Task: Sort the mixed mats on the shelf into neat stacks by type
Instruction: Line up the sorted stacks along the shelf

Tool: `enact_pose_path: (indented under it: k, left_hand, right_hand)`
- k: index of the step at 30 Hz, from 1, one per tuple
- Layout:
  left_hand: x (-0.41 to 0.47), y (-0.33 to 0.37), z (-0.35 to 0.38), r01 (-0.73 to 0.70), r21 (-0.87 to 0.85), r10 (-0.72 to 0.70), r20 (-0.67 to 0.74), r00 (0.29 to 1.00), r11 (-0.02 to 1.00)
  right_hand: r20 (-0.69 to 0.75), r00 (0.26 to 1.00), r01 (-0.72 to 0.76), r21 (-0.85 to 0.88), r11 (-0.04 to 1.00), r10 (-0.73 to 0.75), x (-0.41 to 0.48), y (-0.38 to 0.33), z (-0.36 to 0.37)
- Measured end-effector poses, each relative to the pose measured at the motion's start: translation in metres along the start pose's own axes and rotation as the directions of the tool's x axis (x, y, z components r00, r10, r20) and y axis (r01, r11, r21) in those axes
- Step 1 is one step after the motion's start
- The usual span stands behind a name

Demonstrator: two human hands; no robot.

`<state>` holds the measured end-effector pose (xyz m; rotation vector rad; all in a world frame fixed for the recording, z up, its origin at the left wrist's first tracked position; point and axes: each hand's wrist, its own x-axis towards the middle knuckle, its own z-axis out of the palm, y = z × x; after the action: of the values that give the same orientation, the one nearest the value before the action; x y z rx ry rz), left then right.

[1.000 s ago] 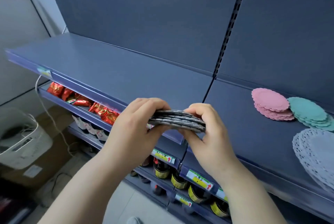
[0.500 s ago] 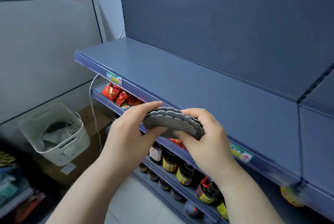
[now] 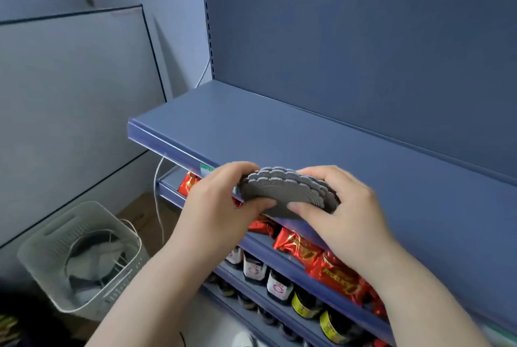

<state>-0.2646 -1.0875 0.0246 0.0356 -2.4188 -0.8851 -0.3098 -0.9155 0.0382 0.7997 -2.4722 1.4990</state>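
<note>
I hold a small stack of grey round mats with scalloped edges in both hands, just in front of the front edge of the blue shelf. My left hand grips the stack's left side, thumb underneath. My right hand grips its right side, thumb on the underside. The stack is tilted, its bottom face turned towards me. The shelf board behind it is bare. The pink, teal and white mats are out of view.
Below the shelf edge lie red snack packets, and lower down stand dark jars with labels. A white plastic basket with cables stands on the floor at the left. A grey panel leans against the wall.
My view has swung to the left along the shelf; the pink, teal and white mats left the frame. The grey stack stayed in both hands and tilted its underside towards me.
</note>
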Motion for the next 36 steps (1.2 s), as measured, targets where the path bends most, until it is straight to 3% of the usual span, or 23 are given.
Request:
enact_pose_path:
  k: [10, 15, 18, 21, 25, 29, 33, 36]
  left_hand:
    - [0.117, -0.089, -0.012, 0.135, 0.088, -0.134, -0.011, 0.991, 0.987]
    - [0.157, -0.129, -0.022, 0.229, 0.002, -0.229, 0.068, 0.971, 0.973]
    - [0.183, -0.155, -0.029, 0.277, -0.026, -0.273, 0.107, 0.956, 0.96]
    - [0.214, -0.182, -0.034, 0.275, 0.07, -0.283, 0.171, 0.944, 0.959]
    - [0.25, -0.216, -0.031, 0.16, 0.295, -0.265, 0.358, 0.895, 0.942]
    - [0.266, -0.244, -0.023, 0.093, 0.29, -0.236, 0.51, 0.827, 0.952]
    - [0.273, -0.257, -0.017, -0.094, 0.221, -0.05, 0.569, 0.821, 0.971]
    - [0.27, -0.258, -0.012, -0.379, 0.246, 0.194, 0.549, 0.813, 0.892]
  right_hand:
    - [0.181, 0.983, -0.044, 0.046, 0.998, 0.035, 0.158, 0.024, 0.07]
    - [0.274, 0.946, -0.226, 0.182, 0.957, 0.171, 0.203, 0.033, 0.11]
    - [0.311, 0.903, -0.389, 0.303, 0.87, 0.296, 0.222, 0.04, 0.137]
    - [0.274, 0.888, -0.435, 0.239, 0.868, 0.37, 0.244, 0.045, 0.168]
    - [0.209, 0.851, -0.454, -0.168, 0.875, 0.482, 0.27, 0.045, 0.201]
    - [0.196, 0.791, -0.468, -0.417, 0.779, 0.58, 0.283, 0.035, 0.214]
    - [0.079, 0.825, -0.455, -0.495, 0.74, 0.56, 0.283, 0.032, 0.215]
    - [0.051, 0.864, -0.426, -0.459, 0.78, 0.501, 0.271, 0.026, 0.213]
